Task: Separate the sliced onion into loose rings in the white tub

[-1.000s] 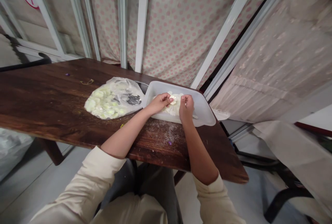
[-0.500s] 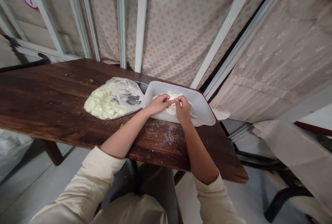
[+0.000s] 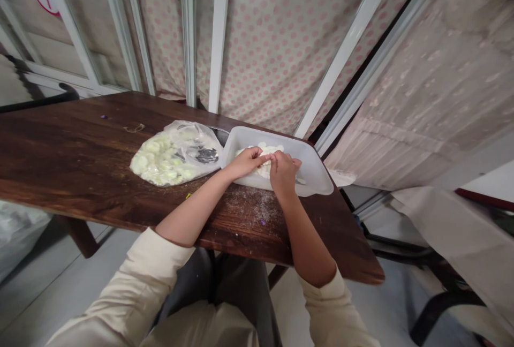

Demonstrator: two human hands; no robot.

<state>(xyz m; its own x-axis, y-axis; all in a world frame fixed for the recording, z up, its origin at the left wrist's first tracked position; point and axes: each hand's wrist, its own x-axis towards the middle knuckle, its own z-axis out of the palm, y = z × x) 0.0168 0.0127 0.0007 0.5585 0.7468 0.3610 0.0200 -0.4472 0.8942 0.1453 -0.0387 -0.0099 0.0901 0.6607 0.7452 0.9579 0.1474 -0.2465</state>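
Observation:
A white plastic tub [image 3: 315, 167] stands near the right end of the table, with pale, flour-white slices [image 3: 270, 150] lying in it. Over the tub, my left hand [image 3: 246, 161] has its thumb and fingers pinched together. My right hand [image 3: 284, 169] meets it there, fingers bent and tips closed against the left fingertips. Something pale shows between and beneath the hands; the exact piece in the fingers is too small to make out. To the left lies a clear plastic bag [image 3: 176, 151] holding many pale green, round vegetable slices.
White powder [image 3: 257, 205] is scattered on the dark wooden table [image 3: 80, 143] in front of the tub. A thin tie [image 3: 134, 128] lies behind the bag. Window frames and a dotted curtain [image 3: 273, 47] rise behind the table. A black chair [image 3: 445, 304] stands at the right.
My right hand has turned and shifted slightly left, its fingers now more curled over the pale slices. My left hand, the tub and the bag stay about where they were.

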